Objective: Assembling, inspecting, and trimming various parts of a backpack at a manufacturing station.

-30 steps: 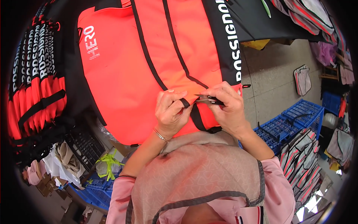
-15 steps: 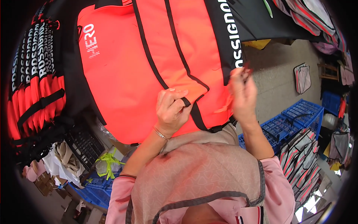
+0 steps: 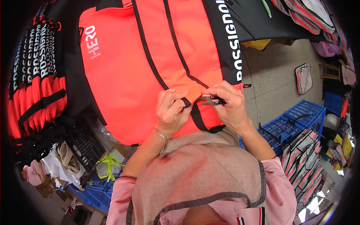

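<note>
A large red-orange and black fabric bag (image 3: 116,71) lies in front of me, with black trim strips running along its panel. My left hand (image 3: 172,108) is closed on a fold of the bag's fabric at the lower part of the panel, beside a short black strap end. In my right hand (image 3: 230,107) is a pair of small black thread snips (image 3: 213,100), their blades pointing left at the pinched fabric. The right fingertips are close to the left ones. Whether the blades touch the fabric I cannot tell.
Stacked red and black bag pieces (image 3: 37,101) lie at the left. Blue plastic crates (image 3: 277,131) stand on the floor at the right, near a pile of grey and red pieces (image 3: 302,161). A black crate (image 3: 84,146) and green strips (image 3: 108,165) are at lower left.
My right hand has come down and left, from the bag's right edge to beside my left hand, bringing the snips to the fabric. The left hand has stayed in place.
</note>
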The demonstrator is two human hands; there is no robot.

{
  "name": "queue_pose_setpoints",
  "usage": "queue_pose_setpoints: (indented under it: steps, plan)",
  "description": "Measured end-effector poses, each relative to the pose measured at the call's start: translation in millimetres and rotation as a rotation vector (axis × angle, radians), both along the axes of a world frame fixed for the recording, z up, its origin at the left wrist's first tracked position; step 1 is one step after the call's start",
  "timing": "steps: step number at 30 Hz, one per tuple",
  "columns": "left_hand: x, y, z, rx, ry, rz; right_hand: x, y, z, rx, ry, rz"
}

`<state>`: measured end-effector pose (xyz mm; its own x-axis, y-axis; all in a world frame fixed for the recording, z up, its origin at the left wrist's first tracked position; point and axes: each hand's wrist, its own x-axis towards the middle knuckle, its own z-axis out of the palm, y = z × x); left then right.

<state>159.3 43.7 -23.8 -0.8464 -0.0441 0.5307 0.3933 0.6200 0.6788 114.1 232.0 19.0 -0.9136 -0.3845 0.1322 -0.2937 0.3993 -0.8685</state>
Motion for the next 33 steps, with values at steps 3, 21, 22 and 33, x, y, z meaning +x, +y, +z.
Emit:
queue_pose_setpoints:
  steps: [3, 21, 22, 33]
  plan:
    - [0.2, 0.7, 1.1, -0.008, -0.013, 0.003, -0.1, -1.1, -2.1, 0.069, 0.06, 0.044]
    - [-1.0, 0.3, -3.2, -0.034, -0.075, 0.003, -17.1, 27.3, 11.3, -0.109, -0.41, -0.139]
    - [-1.1, 0.6, -3.7, -0.027, -0.076, -0.002, -14.2, 22.6, 12.7, -0.107, -0.41, -0.14]
    - [-3.2, 2.0, -4.5, -0.048, -0.018, -0.013, -0.2, -10.1, 2.1, 0.059, -0.066, -0.059]
